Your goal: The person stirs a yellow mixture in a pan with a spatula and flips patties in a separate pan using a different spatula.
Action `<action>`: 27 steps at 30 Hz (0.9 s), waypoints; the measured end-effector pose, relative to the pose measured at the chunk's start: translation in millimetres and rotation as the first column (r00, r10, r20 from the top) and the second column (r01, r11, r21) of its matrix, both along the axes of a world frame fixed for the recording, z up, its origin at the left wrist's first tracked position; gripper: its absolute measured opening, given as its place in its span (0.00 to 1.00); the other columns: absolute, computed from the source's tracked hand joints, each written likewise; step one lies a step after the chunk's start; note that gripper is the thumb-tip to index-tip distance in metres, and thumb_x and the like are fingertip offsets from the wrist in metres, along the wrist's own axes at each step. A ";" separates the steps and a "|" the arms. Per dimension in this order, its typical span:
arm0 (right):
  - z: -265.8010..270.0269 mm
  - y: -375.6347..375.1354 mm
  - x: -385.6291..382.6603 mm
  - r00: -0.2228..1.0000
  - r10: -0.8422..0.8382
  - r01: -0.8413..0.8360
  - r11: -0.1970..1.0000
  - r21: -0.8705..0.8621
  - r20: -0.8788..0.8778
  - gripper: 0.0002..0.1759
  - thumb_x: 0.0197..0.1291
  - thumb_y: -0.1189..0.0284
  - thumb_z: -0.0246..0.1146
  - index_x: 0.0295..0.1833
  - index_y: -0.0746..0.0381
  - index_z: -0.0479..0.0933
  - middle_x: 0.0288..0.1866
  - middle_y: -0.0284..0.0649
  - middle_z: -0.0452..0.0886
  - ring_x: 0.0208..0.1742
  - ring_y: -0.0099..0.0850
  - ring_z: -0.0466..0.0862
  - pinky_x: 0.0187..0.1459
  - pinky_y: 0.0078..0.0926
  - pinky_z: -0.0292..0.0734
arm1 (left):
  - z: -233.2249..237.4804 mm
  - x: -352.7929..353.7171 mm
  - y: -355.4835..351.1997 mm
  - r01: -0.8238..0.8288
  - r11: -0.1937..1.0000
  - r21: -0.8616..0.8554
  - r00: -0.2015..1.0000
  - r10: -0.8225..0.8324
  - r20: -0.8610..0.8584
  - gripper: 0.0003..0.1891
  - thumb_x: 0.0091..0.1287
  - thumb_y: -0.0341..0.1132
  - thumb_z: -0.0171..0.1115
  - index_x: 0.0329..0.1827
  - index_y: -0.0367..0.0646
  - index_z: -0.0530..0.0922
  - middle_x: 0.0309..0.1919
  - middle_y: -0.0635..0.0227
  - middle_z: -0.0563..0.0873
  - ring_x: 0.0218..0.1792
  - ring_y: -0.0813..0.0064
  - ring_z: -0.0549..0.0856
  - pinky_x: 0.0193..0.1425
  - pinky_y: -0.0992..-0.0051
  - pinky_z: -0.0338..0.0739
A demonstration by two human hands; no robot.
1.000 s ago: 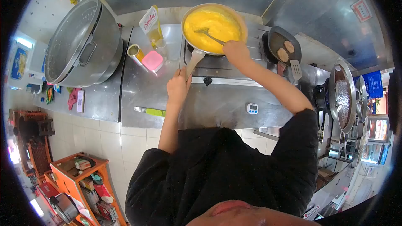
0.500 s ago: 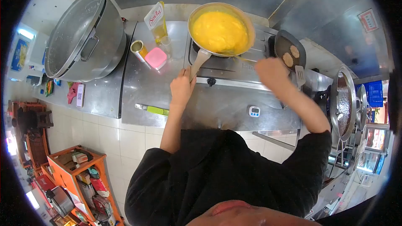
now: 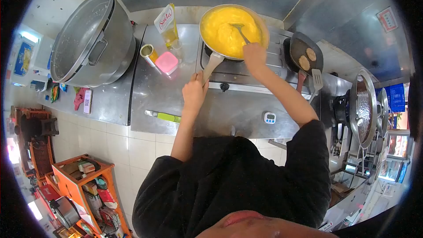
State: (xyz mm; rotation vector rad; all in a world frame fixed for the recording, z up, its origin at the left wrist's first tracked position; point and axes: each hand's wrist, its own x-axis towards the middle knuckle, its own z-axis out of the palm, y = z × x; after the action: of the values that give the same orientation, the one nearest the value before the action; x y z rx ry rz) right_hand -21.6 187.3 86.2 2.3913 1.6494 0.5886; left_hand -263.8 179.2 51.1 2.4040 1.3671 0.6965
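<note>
My left hand [image 3: 195, 93] is wrapped round the pale handle [image 3: 212, 66] of a frying pan [image 3: 265, 35] on the stove. Thick yellow liquid, like beaten egg [image 3: 220, 20], fills the pan, with swirls on its surface. Over the pan's near right rim, my right hand [image 3: 255, 56] is closed on a metal spoon or fork [image 3: 244, 36]. The utensil's head dips into the yellow mixture, so its exact shape is partly hidden.
To the right, a dark pan [image 3: 298, 44] holds two browned patties, with a slotted turner [image 3: 317, 80] by it. Left stand an oil pouch [image 3: 168, 28], an opened can [image 3: 149, 53], a pink-lidded container [image 3: 167, 63] and a large pot [image 3: 94, 48]. A timer [image 3: 269, 117] and green-handled tool [image 3: 167, 117] lie in front.
My right hand has moved left from beside the pan to over its near rim. The utensil's head now shows in the yellow mixture. My left hand keeps its hold on the handle.
</note>
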 end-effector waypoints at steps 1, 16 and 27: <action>16.0 -13.9 6.4 0.991 0.110 -0.114 0.993 -0.043 -0.076 0.15 0.51 0.74 0.59 0.43 0.71 0.81 0.28 0.45 0.84 0.29 0.32 0.86 0.25 0.29 0.79 | -1.0 0.4 -0.8 -0.002 1.000 -0.005 1.000 0.002 0.006 0.18 0.60 0.39 0.62 0.52 0.42 0.75 0.37 0.60 0.82 0.29 0.53 0.84 0.32 0.59 0.79; 177.7 -121.3 23.0 0.953 0.261 -0.296 0.911 -0.288 -0.154 0.07 0.48 0.73 0.60 0.30 0.61 0.83 0.29 0.46 0.84 0.32 0.38 0.86 0.29 0.38 0.80 | -1.3 0.5 0.2 0.000 1.000 -0.005 1.000 0.000 -0.016 0.20 0.60 0.40 0.63 0.53 0.41 0.75 0.37 0.60 0.82 0.29 0.53 0.84 0.32 0.60 0.80; 17.6 -18.2 -28.1 0.963 0.206 -0.218 0.975 -0.052 -0.173 0.08 0.54 0.75 0.57 0.30 0.61 0.83 0.30 0.43 0.83 0.33 0.37 0.85 0.31 0.34 0.80 | -3.8 -1.2 1.5 0.017 1.000 0.003 1.000 -0.017 0.001 0.19 0.60 0.40 0.63 0.53 0.42 0.75 0.39 0.60 0.82 0.29 0.53 0.84 0.33 0.59 0.79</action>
State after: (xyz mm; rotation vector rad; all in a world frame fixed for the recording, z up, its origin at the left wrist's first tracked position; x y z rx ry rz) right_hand -49.7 169.0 103.8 2.2844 1.9788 0.3616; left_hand -265.0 180.7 47.3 2.4143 1.3444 0.6959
